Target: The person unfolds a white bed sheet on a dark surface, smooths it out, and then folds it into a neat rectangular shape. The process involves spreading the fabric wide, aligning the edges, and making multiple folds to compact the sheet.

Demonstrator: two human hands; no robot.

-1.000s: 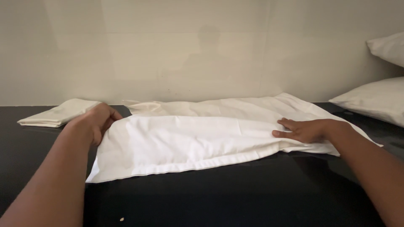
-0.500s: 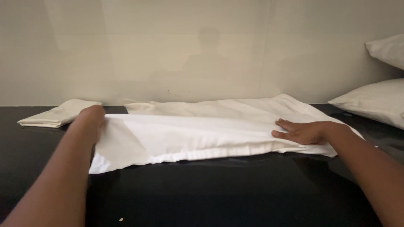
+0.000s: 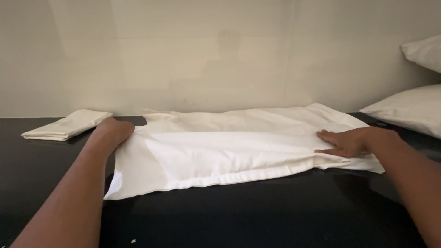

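Pressing one white pillowcase (image 3: 229, 147) — two pillows (image 3: 409, 112) nearby.

Bare black desk (image 3: 257, 216) runs wide along the near edge, open for a hand to pass. The white cloth (image 3: 220, 151) covers the middle; a folded cloth (image 3: 66, 125) sits far left, two pillows (image 3: 409, 110) crowd the right, the wall closes the back

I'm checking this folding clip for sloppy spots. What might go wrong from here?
The left hand grips only one end of the white cloth, so the long fold may sag or skew. The right hand lies flat on wrinkles and may press creases in. The cloth's near edge sits unevenly on the black surface.
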